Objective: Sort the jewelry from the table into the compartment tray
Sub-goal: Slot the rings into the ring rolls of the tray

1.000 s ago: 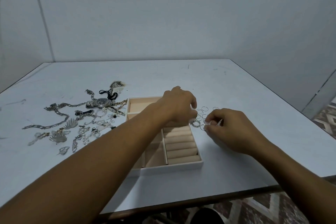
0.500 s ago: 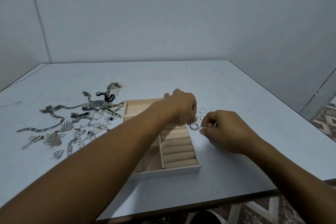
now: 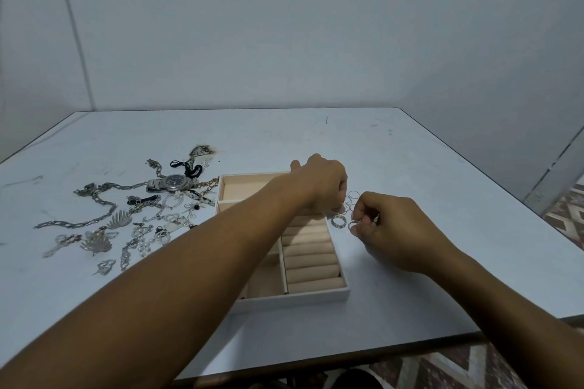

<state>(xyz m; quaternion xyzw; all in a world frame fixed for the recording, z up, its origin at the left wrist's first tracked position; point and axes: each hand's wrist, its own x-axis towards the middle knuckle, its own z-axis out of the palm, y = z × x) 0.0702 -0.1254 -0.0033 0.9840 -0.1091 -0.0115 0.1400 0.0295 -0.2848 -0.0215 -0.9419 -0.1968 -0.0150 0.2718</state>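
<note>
View from your head camera. 1 table (image 3: 410, 151) carries 1 compartment tray (image 3: 294, 297), which sits toward the near edge, about midway between the left and right edges. The tray's right half holds a column of padded ring rolls (image 3: 308, 257), at least 7 in view; your left forearm hides the rest.

Between the tray and the left edge lies 1 spread of jewelry (image 3: 139, 224): chains, pendants, 1 wristwatch (image 3: 172, 182) and 2 fan-shaped metal pieces (image 3: 119, 219). The smaller items overlap too much to count.

Just beside the tray's right wall lies a cluster of thin rings (image 3: 353, 197), number unclear, and 1 wide band (image 3: 337, 220).

Both of your hands are at this cluster. Your left hand (image 3: 322, 186) reaches across the tray's far half, fingers curled downward onto the rings. You cannot tell whether it grasps one. Your right hand (image 3: 395, 230) rests on the table and pinches 1 small ring (image 3: 354, 223) at its fingertips.

Compared with 0.5 s earlier, both hands remain at the cluster, and the wide band lies in the same spot beside the tray.
</note>
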